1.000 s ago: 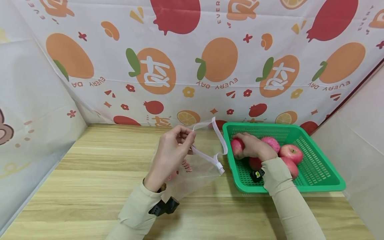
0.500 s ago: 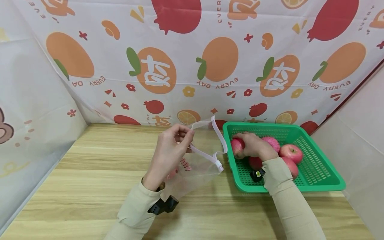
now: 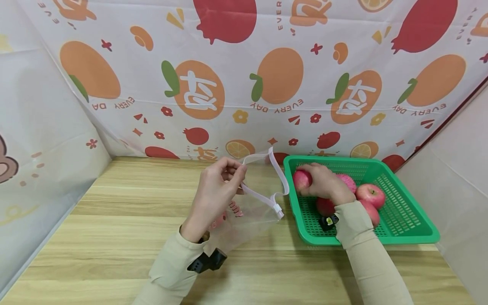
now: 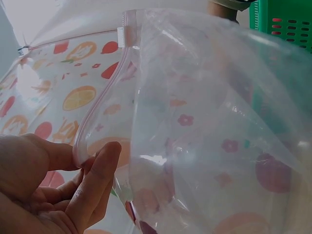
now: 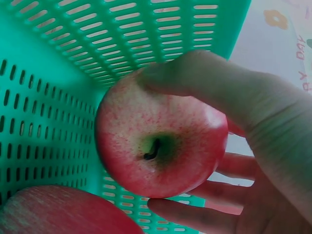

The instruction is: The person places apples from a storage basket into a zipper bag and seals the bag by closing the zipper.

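Apple point(image 5: 158, 131) in right hand point(image 3: 324, 182), between thumb point(image 5: 195, 74) and fingers point(image 5: 195, 213); inside green basket point(image 3: 402, 203)

A tabletop point(image 3: 126, 228) in pale, streaked wood grain bears a green perforated plastic basket point(image 3: 404, 241) toward its back right corner, close to the back edge. Left of that, a clear slider zip bag point(image 3: 251, 228) slants over the middle; whether its bottom touches the tabletop is unclear.

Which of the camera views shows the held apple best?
The right wrist view: the apple is large there, with its stem facing the camera. The head view shows it smaller, partly hidden by the right grip. The left wrist view shows part of the basket, but I cannot make out this apple there.
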The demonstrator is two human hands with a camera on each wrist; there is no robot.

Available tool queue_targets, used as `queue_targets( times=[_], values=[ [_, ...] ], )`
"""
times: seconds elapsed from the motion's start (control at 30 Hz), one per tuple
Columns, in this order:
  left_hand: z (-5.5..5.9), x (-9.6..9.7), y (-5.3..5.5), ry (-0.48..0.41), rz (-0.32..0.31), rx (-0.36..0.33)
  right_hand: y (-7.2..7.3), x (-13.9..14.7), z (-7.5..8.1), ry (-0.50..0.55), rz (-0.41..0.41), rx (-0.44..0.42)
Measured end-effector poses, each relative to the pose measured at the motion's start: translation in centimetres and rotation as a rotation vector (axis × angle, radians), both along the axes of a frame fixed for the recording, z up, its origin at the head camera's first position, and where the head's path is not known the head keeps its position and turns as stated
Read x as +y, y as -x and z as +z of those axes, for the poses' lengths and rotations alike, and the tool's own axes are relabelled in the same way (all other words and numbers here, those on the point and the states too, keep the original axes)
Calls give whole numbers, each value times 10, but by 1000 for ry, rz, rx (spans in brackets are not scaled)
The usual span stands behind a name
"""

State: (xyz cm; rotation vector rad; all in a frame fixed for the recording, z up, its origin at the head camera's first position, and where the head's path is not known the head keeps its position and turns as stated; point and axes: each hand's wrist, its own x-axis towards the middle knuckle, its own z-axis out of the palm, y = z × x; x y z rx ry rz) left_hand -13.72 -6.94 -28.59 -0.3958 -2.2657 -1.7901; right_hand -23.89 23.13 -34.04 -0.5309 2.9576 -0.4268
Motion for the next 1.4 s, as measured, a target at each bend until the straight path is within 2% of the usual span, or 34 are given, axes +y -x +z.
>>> queue_targets(
  times=[0.4, 0.93, 1.2, 1.4],
  values=[
    [1, -1, 0, -10, 3, -9, -2, 0, 4, 15, -68, 82],
    [2, -1, -1, -10, 0, -17, -2, 0, 4, 155, -50, 306],
    [1, -2, 0, -5, 5, -21, -2, 0, 5, 211, -71, 294],
    [1, -2, 0, -1, 12, -15, -3, -1, 7, 252, -55, 310]
  ],
)
